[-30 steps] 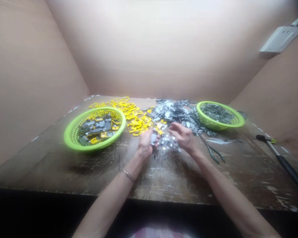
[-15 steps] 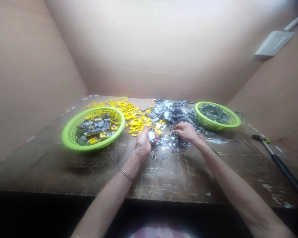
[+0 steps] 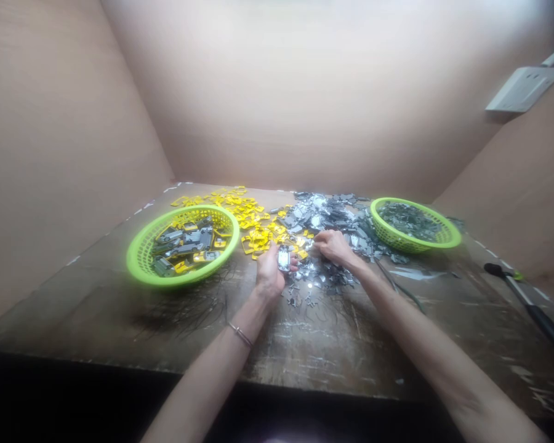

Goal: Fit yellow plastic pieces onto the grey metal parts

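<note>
My left hand (image 3: 270, 269) is closed round a small grey toy-car part (image 3: 284, 258), held upright just above the table. My right hand (image 3: 332, 245) reaches into the pile of shiny grey metal parts (image 3: 325, 214) with its fingers curled and pinched on a piece I cannot make out. A pile of yellow plastic frames (image 3: 249, 221) lies just left of the grey pile. Loose small grey bits (image 3: 305, 292) are scattered under both hands.
A green basket (image 3: 141, 255) at the left holds grey and yellow assembled pieces. A second green basket (image 3: 443, 237) at the right holds dark grey parts. Pliers (image 3: 397, 283) lie behind my right forearm. A black-handled tool (image 3: 530, 307) rests at the far right. Cardboard walls enclose the worn wooden table (image 3: 96, 307).
My right hand has moved from beside the left hand back into the grey pile and closed its fingers there. The left hand keeps hold of the grey part and has turned it upright.
</note>
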A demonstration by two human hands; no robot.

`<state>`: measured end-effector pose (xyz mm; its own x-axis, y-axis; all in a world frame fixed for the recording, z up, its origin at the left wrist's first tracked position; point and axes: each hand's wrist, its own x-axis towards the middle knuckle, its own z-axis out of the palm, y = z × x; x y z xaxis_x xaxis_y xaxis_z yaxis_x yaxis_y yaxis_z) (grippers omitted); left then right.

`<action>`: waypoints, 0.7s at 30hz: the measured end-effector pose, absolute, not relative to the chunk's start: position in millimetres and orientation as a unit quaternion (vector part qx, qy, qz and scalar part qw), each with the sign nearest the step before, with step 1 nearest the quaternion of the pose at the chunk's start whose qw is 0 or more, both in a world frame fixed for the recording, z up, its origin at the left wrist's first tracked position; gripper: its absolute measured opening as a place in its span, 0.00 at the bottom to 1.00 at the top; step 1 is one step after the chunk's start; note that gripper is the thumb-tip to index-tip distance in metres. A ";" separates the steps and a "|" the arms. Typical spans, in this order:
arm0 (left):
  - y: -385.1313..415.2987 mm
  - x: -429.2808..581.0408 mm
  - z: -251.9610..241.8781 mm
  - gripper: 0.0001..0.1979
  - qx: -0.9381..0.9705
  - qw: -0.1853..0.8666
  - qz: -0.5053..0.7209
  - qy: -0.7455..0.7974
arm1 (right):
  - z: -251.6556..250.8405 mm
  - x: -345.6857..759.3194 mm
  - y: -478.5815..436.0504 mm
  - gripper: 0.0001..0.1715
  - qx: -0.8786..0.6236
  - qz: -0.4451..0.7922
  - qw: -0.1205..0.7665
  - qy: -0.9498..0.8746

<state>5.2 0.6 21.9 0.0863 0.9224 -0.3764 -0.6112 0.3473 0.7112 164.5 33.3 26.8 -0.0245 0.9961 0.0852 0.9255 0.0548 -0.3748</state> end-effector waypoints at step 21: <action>19.3 -19.0 23.2 0.13 0.143 0.601 0.625 0.478 | 45.8 213.2 37.7 0.22 -0.654 -0.055 0.244 -0.714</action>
